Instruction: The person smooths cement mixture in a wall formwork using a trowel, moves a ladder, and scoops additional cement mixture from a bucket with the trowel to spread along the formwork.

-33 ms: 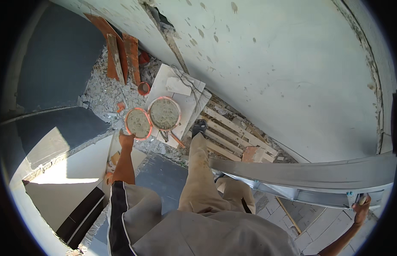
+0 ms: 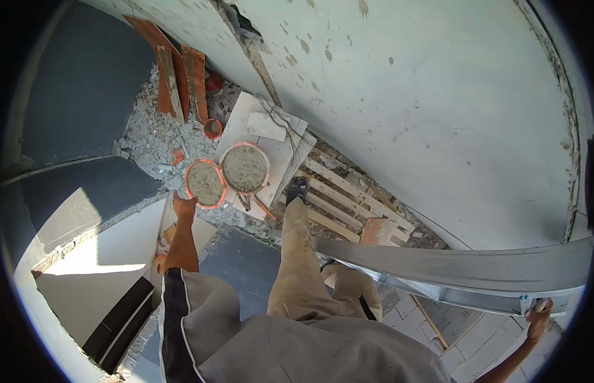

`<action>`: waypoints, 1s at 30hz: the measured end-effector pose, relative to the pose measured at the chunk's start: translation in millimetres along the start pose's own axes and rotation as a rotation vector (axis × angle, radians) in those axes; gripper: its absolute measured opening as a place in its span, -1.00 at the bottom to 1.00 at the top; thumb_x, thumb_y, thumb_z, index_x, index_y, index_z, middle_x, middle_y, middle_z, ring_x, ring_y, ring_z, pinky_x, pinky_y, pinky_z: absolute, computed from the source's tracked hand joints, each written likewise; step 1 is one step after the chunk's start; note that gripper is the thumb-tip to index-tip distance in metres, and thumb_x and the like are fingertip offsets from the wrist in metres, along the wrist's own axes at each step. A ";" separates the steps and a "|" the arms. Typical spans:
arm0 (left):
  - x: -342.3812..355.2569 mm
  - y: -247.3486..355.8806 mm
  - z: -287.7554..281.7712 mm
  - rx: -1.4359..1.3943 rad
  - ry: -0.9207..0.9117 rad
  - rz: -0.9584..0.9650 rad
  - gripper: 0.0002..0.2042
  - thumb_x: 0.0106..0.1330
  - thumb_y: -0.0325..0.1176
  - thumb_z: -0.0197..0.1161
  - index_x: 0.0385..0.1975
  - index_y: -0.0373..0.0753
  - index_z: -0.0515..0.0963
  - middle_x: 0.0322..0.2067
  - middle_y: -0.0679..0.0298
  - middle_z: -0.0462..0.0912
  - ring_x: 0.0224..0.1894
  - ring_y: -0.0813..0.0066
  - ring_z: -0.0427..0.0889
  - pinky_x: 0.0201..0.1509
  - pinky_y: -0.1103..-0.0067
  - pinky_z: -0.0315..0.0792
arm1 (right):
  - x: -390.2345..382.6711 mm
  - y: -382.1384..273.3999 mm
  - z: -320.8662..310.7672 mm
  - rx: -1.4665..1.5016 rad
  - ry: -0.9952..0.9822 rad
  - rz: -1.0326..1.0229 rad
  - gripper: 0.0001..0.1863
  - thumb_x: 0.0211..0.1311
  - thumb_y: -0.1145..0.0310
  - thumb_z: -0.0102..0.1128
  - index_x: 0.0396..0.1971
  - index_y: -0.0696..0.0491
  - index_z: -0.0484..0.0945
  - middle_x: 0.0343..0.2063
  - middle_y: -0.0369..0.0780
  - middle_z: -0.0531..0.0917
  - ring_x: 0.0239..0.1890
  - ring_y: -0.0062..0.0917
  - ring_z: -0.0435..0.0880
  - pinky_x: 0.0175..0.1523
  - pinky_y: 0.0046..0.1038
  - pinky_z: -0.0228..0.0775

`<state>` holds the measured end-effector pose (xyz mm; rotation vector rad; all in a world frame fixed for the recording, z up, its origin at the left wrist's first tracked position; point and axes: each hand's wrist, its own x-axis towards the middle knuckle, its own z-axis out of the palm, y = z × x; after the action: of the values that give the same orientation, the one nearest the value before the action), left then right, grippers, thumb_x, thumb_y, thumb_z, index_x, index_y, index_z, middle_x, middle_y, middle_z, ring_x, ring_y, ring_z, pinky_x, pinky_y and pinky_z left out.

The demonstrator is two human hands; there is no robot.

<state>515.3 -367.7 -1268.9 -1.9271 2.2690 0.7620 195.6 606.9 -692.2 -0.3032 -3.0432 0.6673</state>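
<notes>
My left hand [image 2: 183, 207] hangs in view just beside the lower rim of an orange-rimmed bucket [image 2: 205, 183] filled with wet grey mix, its fingers loosely open; contact with the rim is unclear. A second full bucket [image 2: 244, 168] stands alongside on a white board [image 2: 278, 153], above a tool with an orange handle [image 2: 264, 208]. At the lower right, my right hand [image 2: 538, 317] is closed round a small pale piece at the edge of a long grey metal frame [image 2: 460, 258]; the piece is hard to make out.
My foot [image 2: 297, 190] is beside wooden slats [image 2: 338, 198]. Rubble [image 2: 150, 115], leaning boards [image 2: 195, 80] and a small orange pail [image 2: 213, 128] lie toward the back. A stained wall [image 2: 450, 108] rises at right. Broken-edged openings [image 2: 80, 252] and dark panels [image 2: 83, 83] are at left.
The view has shifted slightly. My left hand appears a little higher and farther left; my right hand is still at the metal frame.
</notes>
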 end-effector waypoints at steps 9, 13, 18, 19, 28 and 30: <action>107.9 -68.7 51.4 0.138 -0.054 -0.046 -0.04 -0.08 -0.37 0.55 0.39 -0.45 0.20 0.28 -0.14 0.43 0.32 -0.01 0.43 0.36 0.39 0.36 | -20.4 -44.5 -2.7 0.106 -0.047 0.187 -0.41 -0.08 0.38 0.44 0.02 0.10 0.41 -0.55 -0.33 0.45 -0.61 -0.63 0.41 -0.57 -0.56 0.25; 129.8 -82.4 45.3 0.397 -0.414 0.000 -0.60 0.17 -0.08 0.41 -0.28 -0.37 0.71 -0.42 0.01 0.75 -0.34 0.27 0.77 -0.11 0.42 0.59 | -16.9 -39.4 -8.7 0.119 -0.033 0.178 -0.40 -0.08 0.39 0.44 0.02 0.10 0.41 -0.55 -0.33 0.45 -0.62 -0.63 0.40 -0.57 -0.56 0.24; 72.5 -85.0 39.4 0.307 -0.425 -0.078 -0.48 0.06 -0.06 0.50 -0.17 -0.41 0.64 -0.27 -0.06 0.73 -0.20 0.20 0.75 -0.04 0.41 0.57 | -12.5 -44.3 -9.4 0.101 -0.026 0.154 -0.40 -0.09 0.41 0.43 0.03 0.11 0.40 -0.56 -0.32 0.45 -0.63 -0.62 0.40 -0.57 -0.55 0.23; 63.5 -84.1 40.2 0.277 -0.321 -0.020 -0.36 -0.01 -0.08 0.56 -0.02 -0.44 0.59 -0.13 -0.12 0.72 -0.08 0.15 0.73 0.02 0.41 0.56 | -13.1 -42.2 -9.7 0.098 -0.023 0.152 -0.40 -0.09 0.41 0.43 0.03 0.11 0.40 -0.56 -0.32 0.45 -0.63 -0.62 0.40 -0.57 -0.55 0.23; 61.1 -109.4 81.0 0.104 -0.522 -0.079 -0.37 -0.06 -0.25 0.60 0.03 -0.40 0.56 -0.13 0.01 0.67 -0.09 0.28 0.65 0.01 0.41 0.52 | -9.4 -44.3 -13.9 0.090 -0.045 0.116 -0.39 -0.10 0.43 0.42 0.04 0.12 0.39 -0.57 -0.31 0.45 -0.65 -0.61 0.38 -0.58 -0.54 0.22; 61.0 -120.9 85.9 0.160 -0.586 -0.019 -0.55 -0.03 -0.30 0.59 -0.15 -0.40 0.66 -0.30 0.13 0.70 -0.25 0.40 0.64 -0.12 0.42 0.51 | -9.3 -41.4 -14.2 0.122 0.002 0.129 -0.36 -0.11 0.46 0.41 0.06 0.13 0.38 -0.57 -0.31 0.45 -0.66 -0.60 0.38 -0.58 -0.53 0.22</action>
<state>593.9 -399.0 -1405.2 -1.4106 1.8812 0.9540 197.8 574.2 -661.8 -0.5000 -2.9839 0.8548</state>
